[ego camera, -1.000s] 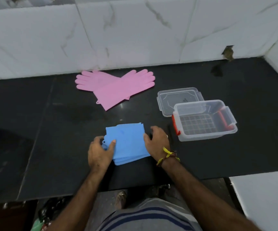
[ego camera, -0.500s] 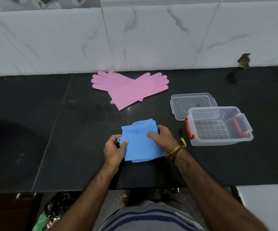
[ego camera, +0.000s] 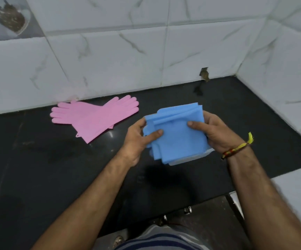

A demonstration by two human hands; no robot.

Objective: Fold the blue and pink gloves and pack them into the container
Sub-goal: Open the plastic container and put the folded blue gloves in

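Observation:
The folded blue gloves (ego camera: pixel 177 139) form a thick square bundle held up off the black counter. My left hand (ego camera: pixel 137 139) grips its left edge with the thumb on top. My right hand (ego camera: pixel 212 132) grips its right edge, thumb pressed on the top layer. Just under the bundle's lower right edge a sliver of the clear container (ego camera: pixel 196 157) shows; the rest of it is hidden behind the gloves and my hands. The pink gloves (ego camera: pixel 95 118) lie flat and crossed on the counter at the back left, near the wall.
White marble-look wall tiles (ego camera: pixel 146 56) close off the back and right side. The black counter (ego camera: pixel 46 168) ends at a front edge near my body. A white ledge (ego camera: pixel 299 192) sits at the lower right. A small hole (ego camera: pixel 204 74) marks the wall base.
Both hands have lifted the folded blue gloves off the counter and carried them right, over the container. The view has swung, so the container and its lid are now hidden.

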